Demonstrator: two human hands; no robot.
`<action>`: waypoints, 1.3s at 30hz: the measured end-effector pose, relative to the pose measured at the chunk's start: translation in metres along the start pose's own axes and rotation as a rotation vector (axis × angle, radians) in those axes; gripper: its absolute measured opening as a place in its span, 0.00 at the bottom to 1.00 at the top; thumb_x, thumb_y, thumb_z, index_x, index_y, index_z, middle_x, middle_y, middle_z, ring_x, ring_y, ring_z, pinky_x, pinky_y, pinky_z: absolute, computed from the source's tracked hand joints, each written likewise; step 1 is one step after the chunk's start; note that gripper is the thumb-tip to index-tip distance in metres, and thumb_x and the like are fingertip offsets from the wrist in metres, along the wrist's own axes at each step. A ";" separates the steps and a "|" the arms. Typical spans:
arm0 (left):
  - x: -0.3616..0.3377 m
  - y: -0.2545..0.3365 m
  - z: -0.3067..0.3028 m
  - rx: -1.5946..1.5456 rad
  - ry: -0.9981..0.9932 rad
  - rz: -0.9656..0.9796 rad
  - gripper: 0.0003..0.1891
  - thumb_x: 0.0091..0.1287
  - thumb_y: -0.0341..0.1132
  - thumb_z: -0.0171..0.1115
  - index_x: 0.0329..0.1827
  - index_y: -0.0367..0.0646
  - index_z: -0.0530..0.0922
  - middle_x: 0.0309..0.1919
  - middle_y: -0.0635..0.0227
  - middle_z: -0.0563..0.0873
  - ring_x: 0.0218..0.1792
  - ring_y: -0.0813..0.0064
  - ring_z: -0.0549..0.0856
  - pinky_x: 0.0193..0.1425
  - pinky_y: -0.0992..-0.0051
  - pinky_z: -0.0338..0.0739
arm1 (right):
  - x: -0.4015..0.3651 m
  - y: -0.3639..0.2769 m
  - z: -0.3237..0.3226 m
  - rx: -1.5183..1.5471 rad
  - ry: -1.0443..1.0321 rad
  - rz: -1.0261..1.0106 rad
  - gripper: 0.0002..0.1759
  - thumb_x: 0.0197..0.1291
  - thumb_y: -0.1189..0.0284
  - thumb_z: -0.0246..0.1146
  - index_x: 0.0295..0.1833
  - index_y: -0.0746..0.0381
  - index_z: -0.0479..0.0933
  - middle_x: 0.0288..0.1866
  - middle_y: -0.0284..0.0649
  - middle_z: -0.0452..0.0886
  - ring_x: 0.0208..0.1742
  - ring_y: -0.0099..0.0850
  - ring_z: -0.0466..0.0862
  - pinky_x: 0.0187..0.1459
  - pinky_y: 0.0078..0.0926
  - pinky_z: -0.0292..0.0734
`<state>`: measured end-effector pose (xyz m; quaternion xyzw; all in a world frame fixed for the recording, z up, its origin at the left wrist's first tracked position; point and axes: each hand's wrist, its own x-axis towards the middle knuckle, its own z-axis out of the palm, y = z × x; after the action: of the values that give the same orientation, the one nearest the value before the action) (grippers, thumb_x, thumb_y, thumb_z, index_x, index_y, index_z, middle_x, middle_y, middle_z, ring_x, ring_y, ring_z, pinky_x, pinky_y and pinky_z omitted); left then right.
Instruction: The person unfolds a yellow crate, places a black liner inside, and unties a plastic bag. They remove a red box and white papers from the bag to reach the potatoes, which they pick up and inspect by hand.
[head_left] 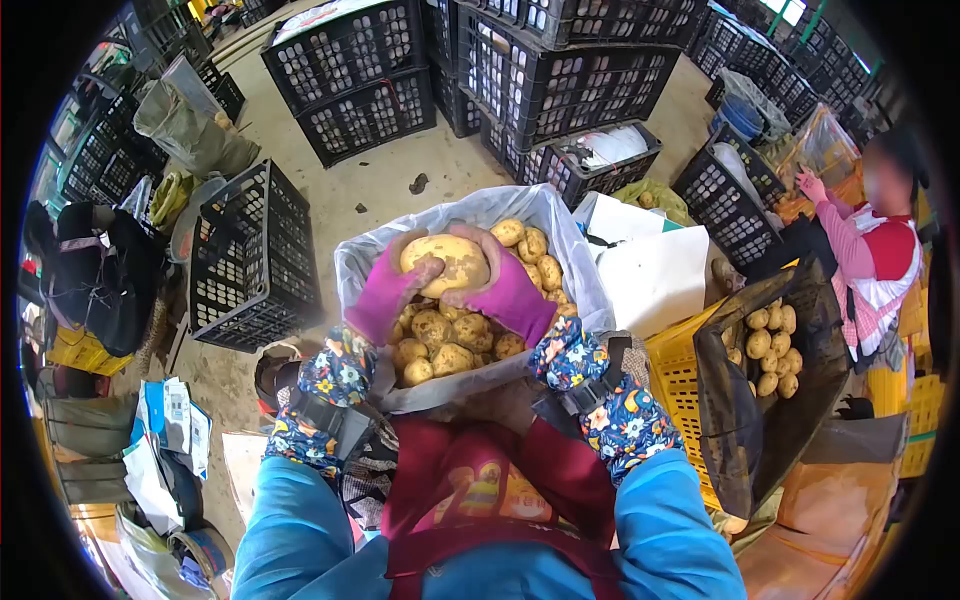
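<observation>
A large pale potato [445,264] with brown patches is held between both hands above a lined crate. My left hand [388,288], in a purple glove with dirty fingertips, grips its left side. My right hand [505,290], gloved the same way, grips the right side. Under the hands, several smaller potatoes [432,328] lie in the crate, whose whitish plastic liner [358,262] folds over the rim. More potatoes show in its right part, beside my right hand. The crate's middle is partly hidden by the hands.
Stacked black crates [600,85] stand ahead, and a black crate [255,260] is at the left. To the right, a yellow crate [690,400] with a dark liner holds several potatoes, near a white box [655,270]. A person [880,245] is at the far right.
</observation>
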<state>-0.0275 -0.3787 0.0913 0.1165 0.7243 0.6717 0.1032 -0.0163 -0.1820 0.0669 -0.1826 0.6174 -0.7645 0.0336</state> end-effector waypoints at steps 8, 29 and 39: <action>0.016 -0.026 0.001 0.189 -0.016 0.089 0.24 0.76 0.47 0.53 0.61 0.34 0.74 0.50 0.63 0.82 0.50 0.72 0.81 0.59 0.70 0.75 | -0.010 -0.018 0.004 -0.865 0.146 -0.149 0.49 0.47 0.47 0.77 0.69 0.63 0.67 0.62 0.46 0.78 0.61 0.40 0.80 0.61 0.35 0.76; 0.023 -0.057 -0.009 0.123 -0.188 -0.137 0.28 0.70 0.29 0.54 0.74 0.38 0.62 0.65 0.54 0.75 0.61 0.64 0.79 0.64 0.69 0.74 | 0.005 -0.012 -0.027 -0.184 0.246 0.450 0.27 0.67 0.55 0.64 0.63 0.63 0.76 0.51 0.49 0.84 0.53 0.30 0.84 0.49 0.27 0.79; 0.018 -0.006 0.009 -0.265 -0.217 -0.398 0.30 0.78 0.55 0.43 0.69 0.37 0.69 0.57 0.58 0.82 0.55 0.71 0.82 0.53 0.73 0.80 | 0.005 -0.021 -0.009 -0.839 0.240 0.166 0.35 0.61 0.45 0.64 0.62 0.63 0.76 0.48 0.54 0.85 0.53 0.47 0.85 0.54 0.39 0.79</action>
<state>-0.0421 -0.3651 0.0850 0.0286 0.6234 0.7108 0.3245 -0.0205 -0.1698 0.0861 -0.0403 0.8864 -0.4580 -0.0538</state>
